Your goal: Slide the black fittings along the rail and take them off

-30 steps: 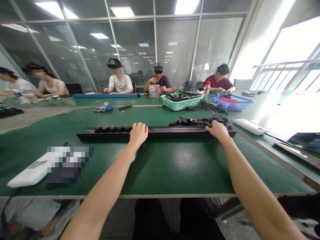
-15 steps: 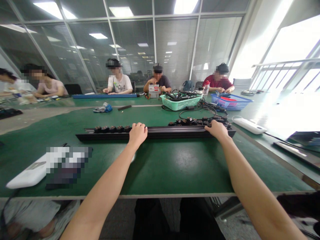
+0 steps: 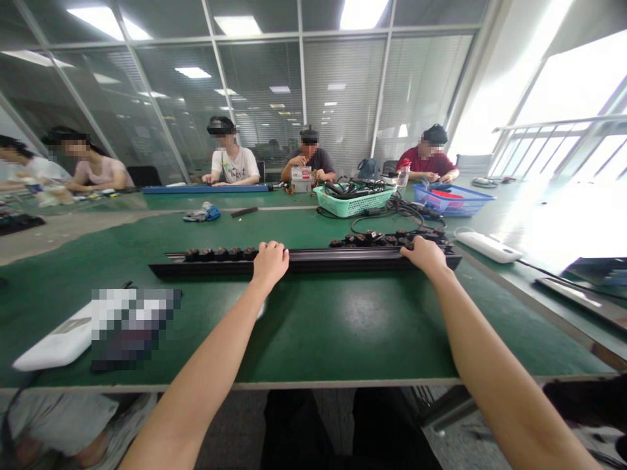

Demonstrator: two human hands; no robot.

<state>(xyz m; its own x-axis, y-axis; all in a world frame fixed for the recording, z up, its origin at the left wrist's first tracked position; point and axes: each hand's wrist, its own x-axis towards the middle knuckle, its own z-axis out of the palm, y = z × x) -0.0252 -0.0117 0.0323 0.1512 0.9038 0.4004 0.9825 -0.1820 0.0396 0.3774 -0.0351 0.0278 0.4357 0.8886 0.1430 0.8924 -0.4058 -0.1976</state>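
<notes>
A long black channel-shaped rail (image 3: pixel 343 262) lies crosswise on the green table. My left hand (image 3: pixel 271 262) is closed over the top edge near its middle, fingers curled to the far side. Close to the right end, my right hand (image 3: pixel 427 254) grips the same rail, the thumb pointing inward. A row of small black socket-like modules (image 3: pixel 221 253) sits along the rail's far side, left of my left hand. More dark modules (image 3: pixel 372 237) are bunched behind the rail between my hands; their lower parts are hidden by it.
A green basket of black cables (image 3: pixel 347 203) and a blue basket (image 3: pixel 455 201) stand beyond the rail. White devices rest at right (image 3: pixel 488 245) and left (image 3: pixel 59 343). Blue-grey gloves (image 3: pixel 203 212) lie farther back. Several people sit across the table, one with a blue bar (image 3: pixel 206 189).
</notes>
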